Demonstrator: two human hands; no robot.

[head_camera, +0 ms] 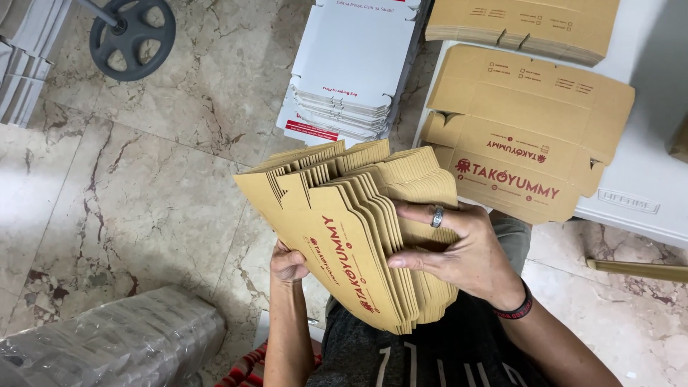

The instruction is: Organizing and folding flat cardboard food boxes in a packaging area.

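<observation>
I hold a thick fanned stack of flat brown cardboard box blanks (344,222) with red print, upright over my lap. My left hand (288,264) grips the stack's lower left edge from behind. My right hand (466,247), wearing a ring and a dark wristband, presses flat against the stack's right face, fingers spread across the blanks.
More brown box blanks (530,118) lie on a white table (645,193) at the right, with another pile (523,25) behind. White box blanks (351,72) are stacked on the marble floor. A plastic-wrapped bundle (115,340) lies lower left; a grey caster wheel (132,36) upper left.
</observation>
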